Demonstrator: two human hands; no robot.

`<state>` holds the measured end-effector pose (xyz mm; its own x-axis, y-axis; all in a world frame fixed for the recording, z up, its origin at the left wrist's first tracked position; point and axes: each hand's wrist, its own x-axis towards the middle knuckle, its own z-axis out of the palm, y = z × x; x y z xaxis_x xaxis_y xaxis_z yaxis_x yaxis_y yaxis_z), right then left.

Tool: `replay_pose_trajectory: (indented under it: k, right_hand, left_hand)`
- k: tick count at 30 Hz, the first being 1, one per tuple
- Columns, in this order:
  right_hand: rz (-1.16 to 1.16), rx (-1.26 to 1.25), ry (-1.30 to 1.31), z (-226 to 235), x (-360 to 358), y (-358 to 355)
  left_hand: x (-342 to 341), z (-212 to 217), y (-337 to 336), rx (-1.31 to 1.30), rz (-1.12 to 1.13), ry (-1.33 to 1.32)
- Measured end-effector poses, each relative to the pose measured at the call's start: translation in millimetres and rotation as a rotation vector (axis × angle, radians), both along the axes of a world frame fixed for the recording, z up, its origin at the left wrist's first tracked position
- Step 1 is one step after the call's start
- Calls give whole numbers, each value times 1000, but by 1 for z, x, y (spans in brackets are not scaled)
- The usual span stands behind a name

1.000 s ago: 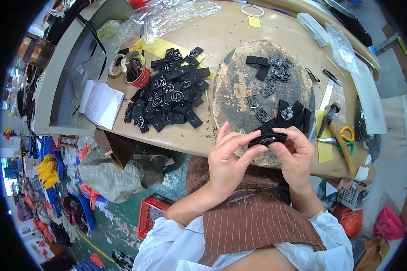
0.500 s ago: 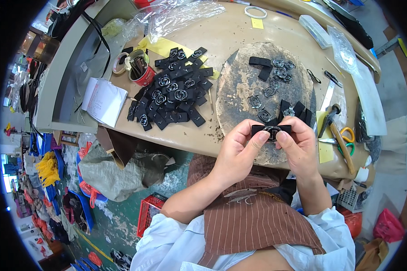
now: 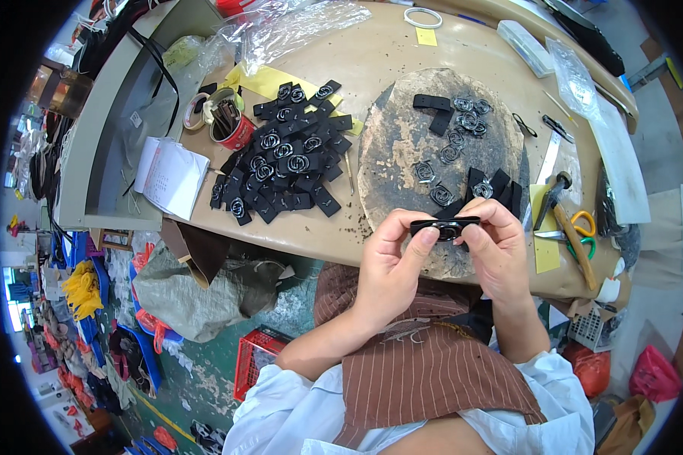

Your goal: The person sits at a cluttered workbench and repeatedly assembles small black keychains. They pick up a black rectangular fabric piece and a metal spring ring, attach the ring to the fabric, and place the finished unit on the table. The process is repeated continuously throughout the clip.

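Between my two hands is a black strap piece with a dark metal buckle (image 3: 447,228) at its middle. My left hand (image 3: 396,254) pinches its left end, thumb toward the buckle. At the other end my right hand (image 3: 499,241) grips it between thumb and fingers. Beneath and beyond lies a round, worn block (image 3: 391,144). On it rest several loose ring-shaped buckles (image 3: 470,121) and black strap pieces (image 3: 432,102). Just past my right hand, more strap pieces (image 3: 514,199) lie partly hidden.
A heap of buckled strap pieces (image 3: 281,163) covers the table's left, by a red can (image 3: 239,136) and a notepad (image 3: 173,174). To the right are a hammer (image 3: 573,241), scissors (image 3: 587,222) and a yellow sheet (image 3: 545,254). Clear plastic (image 3: 303,30) lies at the back.
The strap piece has tilted so its buckle shows more edge-on, and both hands have shifted slightly left with it. The view has also shifted a little.
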<state>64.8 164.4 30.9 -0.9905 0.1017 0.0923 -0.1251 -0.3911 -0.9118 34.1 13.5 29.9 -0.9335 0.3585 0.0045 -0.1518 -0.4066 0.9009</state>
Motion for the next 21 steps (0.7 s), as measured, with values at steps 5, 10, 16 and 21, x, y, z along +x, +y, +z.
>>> replay_pose_trajectory:
  k: [5,10,16,21]
  right_hand:
    - [172,41,-94,17,1,7]
    - [-17,212,75,13,5,-6]
    - [-100,627,297,18,6,-7]
    - [-61,18,92,-7,12,-24]
  left_hand:
    - [1,0,-6,-403,122,453]
    - [10,-11,-6,-373,196,486]
    - [3,-3,-21,55,-169,-197]
    - [6,-9,-15,-8,-6,18]
